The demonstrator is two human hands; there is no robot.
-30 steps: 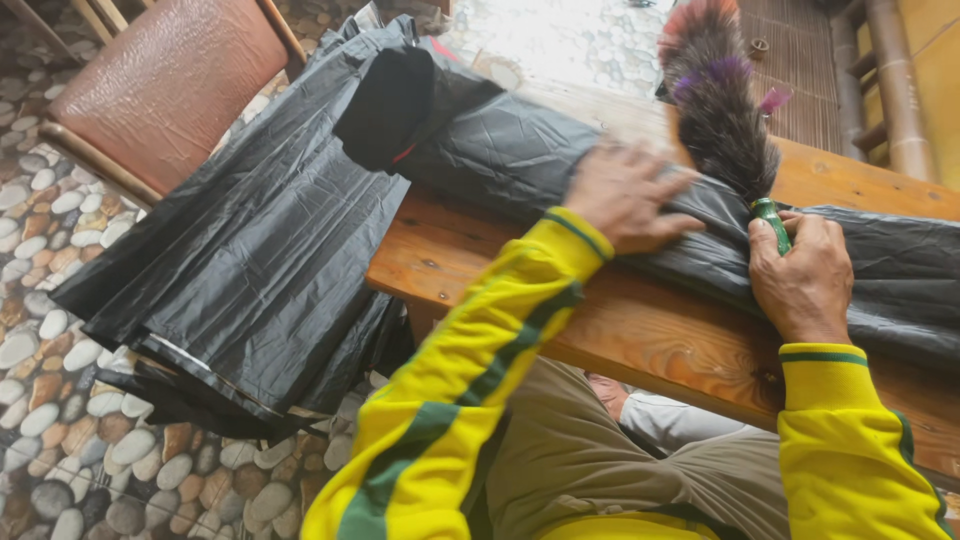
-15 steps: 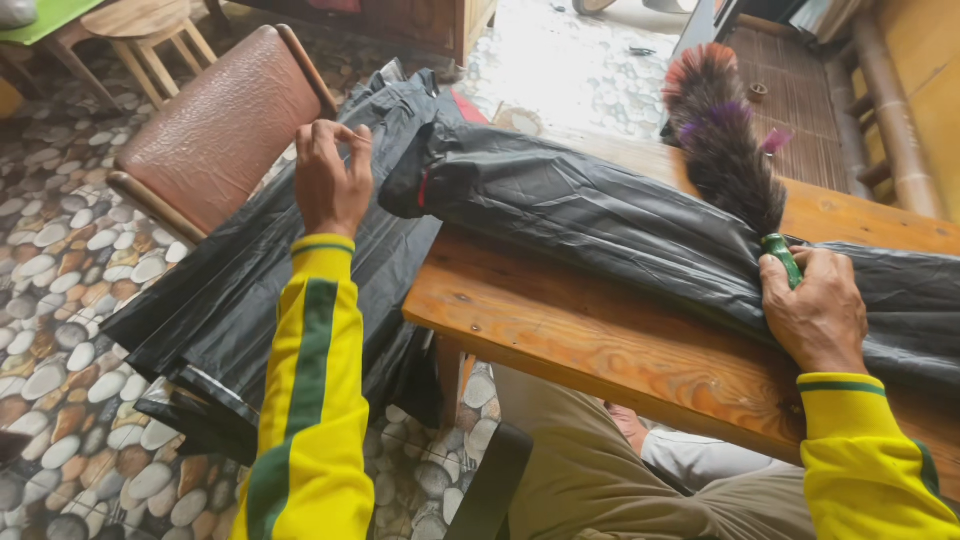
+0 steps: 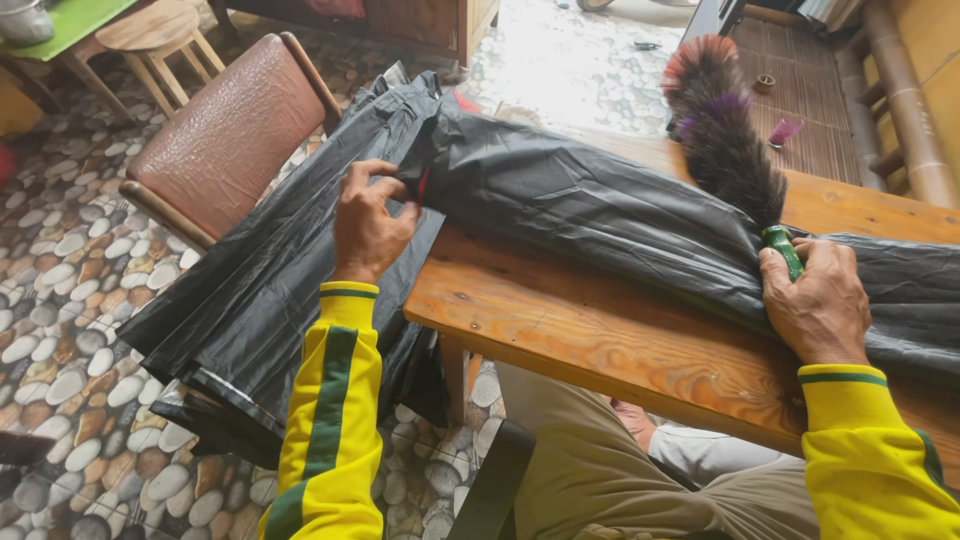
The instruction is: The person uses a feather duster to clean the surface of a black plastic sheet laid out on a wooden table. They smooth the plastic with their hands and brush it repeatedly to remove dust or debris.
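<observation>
Black plastic sheet [image 3: 560, 200], left hand [image 3: 368, 222] now lower, pinching.

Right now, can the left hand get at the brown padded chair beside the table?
Probably yes. The left hand is pinching the black plastic sheet at the table corner, and the chair stands close beside it. Only the draped plastic lies between them, soft enough to reach over.

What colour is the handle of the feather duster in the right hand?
Green, seen in the head view: the duster handle pokes out above the right hand.
</observation>
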